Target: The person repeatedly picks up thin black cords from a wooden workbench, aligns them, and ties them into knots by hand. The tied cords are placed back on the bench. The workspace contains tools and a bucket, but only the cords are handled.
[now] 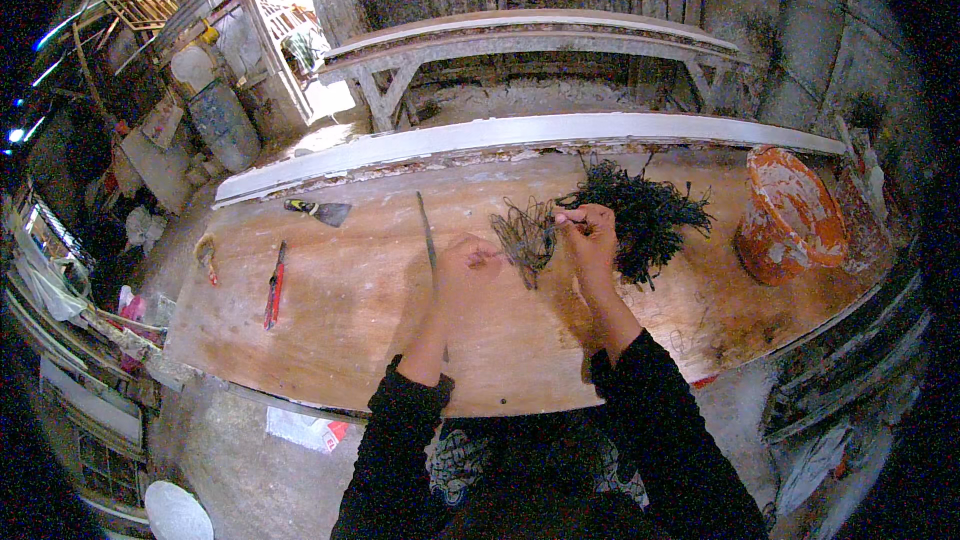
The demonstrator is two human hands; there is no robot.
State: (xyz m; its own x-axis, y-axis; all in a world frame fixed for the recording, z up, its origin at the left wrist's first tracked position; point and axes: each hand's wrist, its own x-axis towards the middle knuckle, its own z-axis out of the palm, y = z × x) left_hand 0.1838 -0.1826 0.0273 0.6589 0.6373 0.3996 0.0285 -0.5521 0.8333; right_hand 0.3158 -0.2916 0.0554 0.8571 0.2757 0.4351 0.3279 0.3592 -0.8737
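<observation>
Wooden table [350,310]: bare worn boards, pale plank along far edge.
Left hand [462,265]: fingers closed, pinching one end of small fibre bundle [523,235].
Right hand [590,235]: fingers closed on strands at bundle's other side.
Small fibre bundle: thin dark tangle, held between both hands just above table.
Fibre heap [650,215]: larger dark pile, just beyond right hand.
Bucket [790,215]: orange-stained, far right.
Red-handled cutter [274,288], putty knife [320,210]: left, well apart from hands.
</observation>
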